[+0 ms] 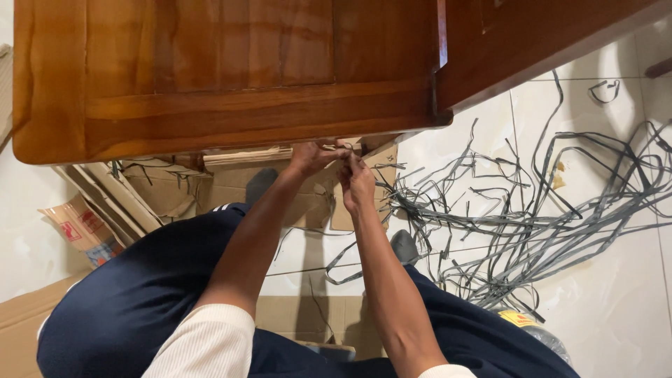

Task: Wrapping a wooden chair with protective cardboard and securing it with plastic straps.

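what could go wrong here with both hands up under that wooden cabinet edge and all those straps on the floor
1. The left hand and right hand work close together right under the wooden cabinet edge, so knuckles may get knocked or pinched.
2. The tangle of grey straps lies loose on the tile floor beside the person's leg; a foot could snag in it.
3. Torn cardboard underfoot might slide.

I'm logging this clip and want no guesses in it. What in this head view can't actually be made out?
- What the left hand and right hand pinch: too small, tucked under the wooden cabinet edge.
- The cabinet's top: cut off by the upper frame edge.
- The cardboard beneath: partly hidden by the cabinet and arms.
- The plastic bottle: half covered by the person's knee.
- The grey straps: run out past the right edge.
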